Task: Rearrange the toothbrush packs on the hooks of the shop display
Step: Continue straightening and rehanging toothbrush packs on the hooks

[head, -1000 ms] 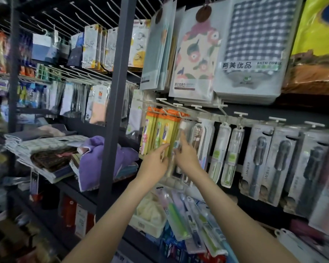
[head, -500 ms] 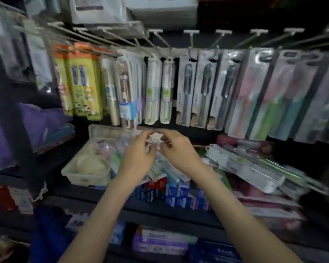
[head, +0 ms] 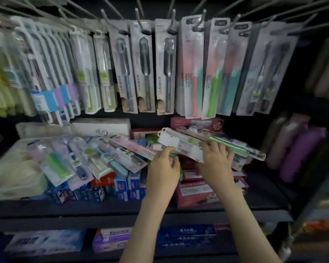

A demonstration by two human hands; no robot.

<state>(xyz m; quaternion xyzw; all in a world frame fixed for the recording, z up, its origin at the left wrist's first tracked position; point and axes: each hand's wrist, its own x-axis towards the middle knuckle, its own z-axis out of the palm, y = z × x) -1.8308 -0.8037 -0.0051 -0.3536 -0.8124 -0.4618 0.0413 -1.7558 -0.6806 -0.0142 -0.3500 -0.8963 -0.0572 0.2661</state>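
1. The left hand [head: 164,164], at lower centre of the frame, curls its fingers on the near edge of the white toothbrush pack [head: 179,142]. The right hand [head: 217,162], just beside it, clamps curled fingers over the same pack's right part. The pack lies tilted low over the heap on the shelf [head: 103,207], with its hang tab pointing up-left and on no hook.
2. Both grips sit at the pack's edges. If the slick plastic slips, it likely drops onto the red boxes [head: 198,194] beneath or off the shelf front.
3. The green-brush pack [head: 234,147] lies against the right hand's fingers and juts toward the right of the frame. Lifting the white pack could drag it along and tip it over.
4. Left of centre, the loose pile of packs [head: 95,158] leans on the toothpaste boxes [head: 122,183]. A nudge from the left forearm might start it sliding.
5. Farthest off, the hooks [head: 141,18] run across the top of the frame, and the hanging packs [head: 142,73] are crowded edge to edge.
   - Threading the tab there risks snagging a neighbour and knocking it off.
   - A forced tab could tear.
   - Blur hides which hook has room.
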